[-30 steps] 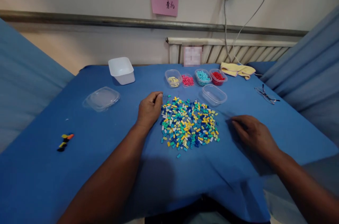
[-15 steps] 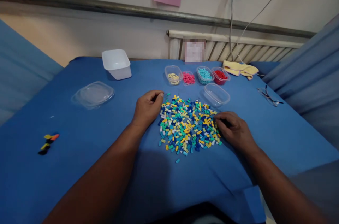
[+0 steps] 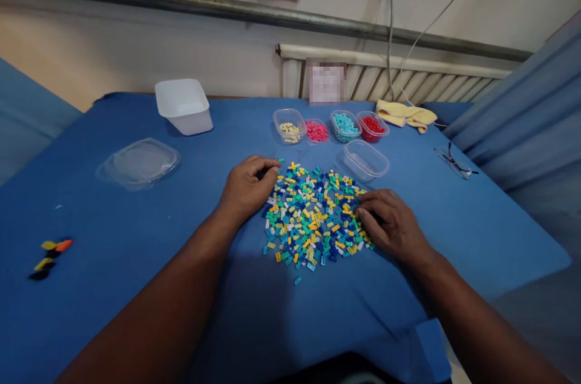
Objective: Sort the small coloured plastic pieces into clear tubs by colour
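Small building bricks (image 3: 313,214) in yellow, green, white, teal and dark blue lie spread in a loose pile on the blue cloth. At the pile's upper left edge rests my left hand (image 3: 249,189), thumb and forefinger pinched together; whatever may be between the tips is too small to make out. A green brick (image 3: 281,160) lies just beyond those fingertips. On the right edge of the pile, my right hand (image 3: 394,223) reaches in with thumb and fingertips a little apart, touching the bricks. One teal brick (image 3: 298,280) lies apart at the near side.
Behind the pile stand clear tubs of cream bricks (image 3: 289,129), pink bricks (image 3: 316,131), light blue bricks (image 3: 345,123) and red bricks (image 3: 373,126). A bare clear tub (image 3: 365,160) is nearer. Also around: white bin (image 3: 184,108), clear lids (image 3: 140,163), yellow cloth (image 3: 403,114), glasses (image 3: 456,163).
The view has shifted, so most things sit further left. My right thumb and fingertips have parted slightly at the pile's edge. My left hand stays in its pinch at the same spot.
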Motion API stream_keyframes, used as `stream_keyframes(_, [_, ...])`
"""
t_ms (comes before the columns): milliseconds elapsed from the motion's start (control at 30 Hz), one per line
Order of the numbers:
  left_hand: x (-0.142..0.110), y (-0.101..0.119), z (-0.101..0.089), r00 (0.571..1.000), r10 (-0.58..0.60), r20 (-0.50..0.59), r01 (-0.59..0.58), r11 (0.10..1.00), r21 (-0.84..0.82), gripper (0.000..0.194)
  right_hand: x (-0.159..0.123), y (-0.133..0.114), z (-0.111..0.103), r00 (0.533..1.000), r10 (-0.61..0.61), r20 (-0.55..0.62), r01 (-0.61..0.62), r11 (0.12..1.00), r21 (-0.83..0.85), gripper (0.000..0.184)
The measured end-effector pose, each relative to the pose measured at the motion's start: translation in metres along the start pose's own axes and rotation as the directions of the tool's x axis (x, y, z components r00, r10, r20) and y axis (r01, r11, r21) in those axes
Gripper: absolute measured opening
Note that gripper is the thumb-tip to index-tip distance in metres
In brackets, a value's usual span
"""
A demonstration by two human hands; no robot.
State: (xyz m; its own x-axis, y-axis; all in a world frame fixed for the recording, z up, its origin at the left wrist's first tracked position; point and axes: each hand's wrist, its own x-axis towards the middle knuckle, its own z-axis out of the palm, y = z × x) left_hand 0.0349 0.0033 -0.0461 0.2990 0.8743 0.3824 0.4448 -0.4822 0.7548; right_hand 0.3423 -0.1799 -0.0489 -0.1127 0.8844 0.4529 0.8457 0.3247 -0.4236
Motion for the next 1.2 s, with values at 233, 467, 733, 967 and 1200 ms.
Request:
stream_keyframes(233, [0.0, -0.001, 0.001, 1.0, 0.011, 0.003, -0.011, 1.0, -0.003, 0.026, -0.004, 0.007, 0.002, 0.997, -0.009, -0.078, 0.006, 0.999, -0.038, 0.014])
stream_keyframes(467, [0.002, -0.008, 0.003, 0.999, 0.044, 0.009, -0.044, 0.999, -0.014, 0.024, -0.003, 0.011, 0.005, 0.997, 0.026, -0.071, -0.028, 0.999, -0.027, 0.015])
stream_keyframes(733, [0.001, -0.01, 0.005, 0.999, 0.04, 0.018, -0.04, 0.999, -0.026, 0.024, 0.014, 0.003, 0.002, 0.999, 0.033, 0.011, -0.032, 0.996, -0.085, 0.017])
stream_keyframes(967, [0.001, -0.012, 0.006, 0.999, 0.024, 0.043, -0.023, 0.999, -0.034, 0.023, 0.025, 0.008, 0.0, 0.98, 0.015, 0.2, 0.033, 0.972, -0.233, 0.021])
stream_keyframes(1200, [0.001, -0.012, 0.007, 0.998, 0.033, 0.05, -0.031, 0.999, -0.034, 0.022, 0.03, 0.008, -0.004, 0.958, 0.003, 0.288, 0.082, 0.956, -0.281, 0.02])
